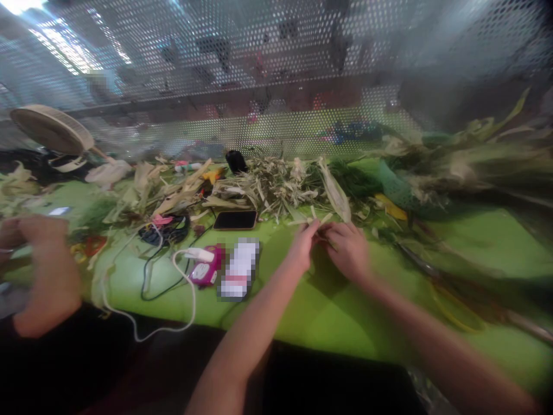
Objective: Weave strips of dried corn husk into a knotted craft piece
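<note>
My left hand (pixel 303 245) and my right hand (pixel 345 249) meet over the green tabletop (pixel 298 317). Between their closed fingers is a pale strip of corn husk (pixel 314 214), its ends poking out above the left fingertips. Part of the strip is hidden by the fingers. Just beyond my right hand a broad dry corn husk (pixel 334 190) leans on a heap of husk scraps (pixel 280 187). Left of my forearm lie a phone with a lit, blurred-out screen (pixel 241 268) and a dark phone (pixel 235 219).
A pink power bank (pixel 206 268) trails a white cable (pixel 193 311) over the table edge. At the left is a co-worker's arm (pixel 52 271). Husk bundles and a green net (pixel 395 184) lie at the right. Perforated metal mesh (pixel 259 129) stands behind. A round woven fan (pixel 52 128) rises at back left.
</note>
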`<action>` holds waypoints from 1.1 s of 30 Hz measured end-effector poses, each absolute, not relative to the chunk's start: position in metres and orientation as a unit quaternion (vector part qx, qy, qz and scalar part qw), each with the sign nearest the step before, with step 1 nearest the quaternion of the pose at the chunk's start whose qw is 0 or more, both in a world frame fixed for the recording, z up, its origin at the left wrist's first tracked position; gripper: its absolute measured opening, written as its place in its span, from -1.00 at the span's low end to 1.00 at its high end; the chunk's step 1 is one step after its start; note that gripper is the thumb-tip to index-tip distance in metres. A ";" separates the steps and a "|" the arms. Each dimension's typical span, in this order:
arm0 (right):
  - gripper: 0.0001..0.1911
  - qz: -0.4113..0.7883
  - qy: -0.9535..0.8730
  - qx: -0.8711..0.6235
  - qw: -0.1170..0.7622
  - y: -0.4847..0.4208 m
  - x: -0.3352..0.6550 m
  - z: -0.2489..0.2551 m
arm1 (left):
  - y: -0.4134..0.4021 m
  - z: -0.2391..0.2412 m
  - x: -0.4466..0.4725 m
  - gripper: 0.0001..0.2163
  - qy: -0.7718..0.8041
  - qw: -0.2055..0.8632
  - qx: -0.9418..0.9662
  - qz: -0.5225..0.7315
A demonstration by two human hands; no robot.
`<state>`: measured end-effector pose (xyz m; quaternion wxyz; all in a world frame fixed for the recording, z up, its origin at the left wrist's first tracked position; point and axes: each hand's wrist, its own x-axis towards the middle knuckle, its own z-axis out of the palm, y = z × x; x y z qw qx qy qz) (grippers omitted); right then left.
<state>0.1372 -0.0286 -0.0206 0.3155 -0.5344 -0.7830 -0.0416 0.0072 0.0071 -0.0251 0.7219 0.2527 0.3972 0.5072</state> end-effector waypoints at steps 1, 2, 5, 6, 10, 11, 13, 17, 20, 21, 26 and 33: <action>-0.89 -0.030 -0.776 -0.539 0.325 -0.028 0.136 -0.022 | 0.006 -0.025 0.009 -0.71 0.396 0.723 0.254 0.506; -0.90 -0.017 -0.769 -0.543 0.338 -0.027 0.136 -0.024 | 0.004 -0.024 0.010 -0.71 0.392 0.725 0.258 0.505; -0.92 0.022 -0.741 -0.547 0.388 -0.025 0.134 -0.028 | 0.000 -0.024 0.015 -0.69 0.390 0.722 0.270 0.504; -0.91 0.034 -0.733 -0.546 0.403 -0.025 0.134 -0.028 | -0.001 -0.024 0.017 -0.68 0.396 0.717 0.276 0.503; -0.90 0.066 -0.732 -0.537 0.414 -0.024 0.135 -0.026 | -0.003 -0.023 0.015 -0.70 0.441 0.658 0.349 0.500; -0.91 0.069 -0.735 -0.537 0.407 -0.024 0.136 -0.025 | -0.002 -0.021 0.014 -0.71 0.452 0.631 0.381 0.502; -0.92 0.073 -0.739 -0.540 0.396 -0.024 0.138 -0.022 | -0.001 -0.018 0.009 -0.72 0.472 0.578 0.440 0.499; -0.87 0.103 -0.749 -0.525 0.391 -0.026 0.140 -0.017 | 0.001 -0.014 0.001 -0.74 0.487 0.530 0.495 0.486; -0.86 0.146 -0.761 -0.506 0.380 -0.027 0.142 -0.014 | 0.003 -0.014 -0.003 -0.74 0.479 0.519 0.513 0.487; -0.86 0.163 -0.762 -0.503 0.374 -0.027 0.144 -0.013 | 0.004 -0.014 -0.003 -0.74 0.477 0.521 0.518 0.483; -0.80 0.240 -0.663 -0.560 0.435 -0.025 0.155 -0.008 | 0.006 -0.013 -0.005 -0.73 0.457 0.557 0.510 0.469; -0.79 0.302 -0.610 -0.557 0.476 -0.019 0.162 -0.001 | 0.003 -0.014 0.000 -0.67 0.419 0.628 0.505 0.418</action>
